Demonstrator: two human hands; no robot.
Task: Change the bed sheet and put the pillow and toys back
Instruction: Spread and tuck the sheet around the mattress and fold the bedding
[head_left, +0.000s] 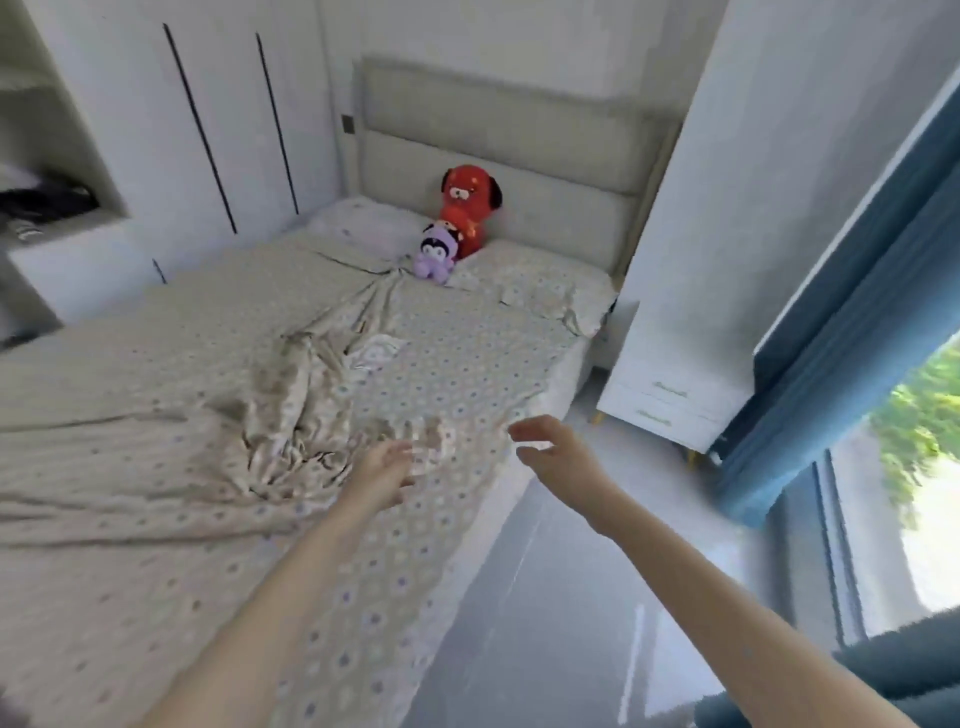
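sheet first, from the head view, the only one there is: the patterned bed sheet (218, 415) covers the mattress. it is bunched into a rumpled heap near the middle, with a twisted ridge running up toward the headboard (498, 156). it looks thin, soft and light, a cloth that drapes and slides rather than keeps a shape, so it should lift with little effort but trail and snag as it comes.

the left hand (384, 470) reaches out over the sheet with fingers spread and holds nothing. it is blurred, so i cannot tell whether it touches the cloth. the right hand (550, 449) is just beside the bed's near edge, thumb and fingers apart, also empty.

that hanging edge by the right hand looks the best place to take hold, pinching the hem rather than the loose heap, which would only stretch out.

at the head, the red plush toy (467, 208) leans on the headboard with the purple plush toy (439, 252) touching its front, both between two pillows (524, 275). they are light and soft and would likely tumble if the sheet is dragged under them, so lifting them off first seems wise.
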